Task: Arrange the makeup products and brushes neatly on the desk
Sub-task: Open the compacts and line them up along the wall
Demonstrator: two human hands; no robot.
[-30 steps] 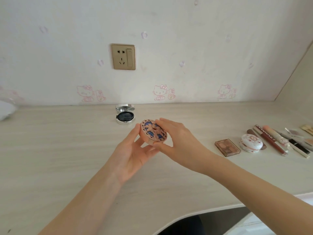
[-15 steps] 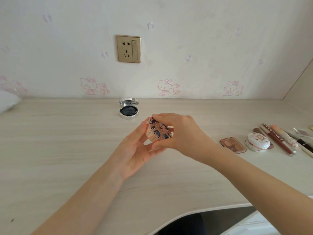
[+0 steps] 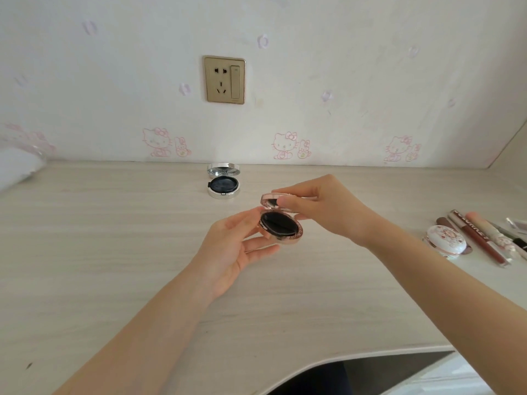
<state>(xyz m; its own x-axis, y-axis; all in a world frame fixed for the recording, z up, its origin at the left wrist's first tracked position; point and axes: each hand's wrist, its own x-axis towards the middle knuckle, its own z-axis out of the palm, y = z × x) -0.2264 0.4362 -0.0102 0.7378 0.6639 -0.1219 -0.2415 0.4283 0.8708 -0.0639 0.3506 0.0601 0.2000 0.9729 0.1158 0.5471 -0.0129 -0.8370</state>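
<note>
Being held above the desk (image 3: 114, 252), the pink compact (image 3: 281, 228) is cradled at its base by the left hand (image 3: 231, 252), fingers curled round it; its lid (image 3: 267, 200) is pinched and raised by the right hand (image 3: 322, 212). A silver compact (image 3: 223, 181) is seen open behind, by the wall (image 3: 342, 81).

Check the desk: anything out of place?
The silver compact sits open, alone near the wall, apart from the white round case at the right. The pink compact between left hand and right hand is open too. Nothing spilled.
</note>
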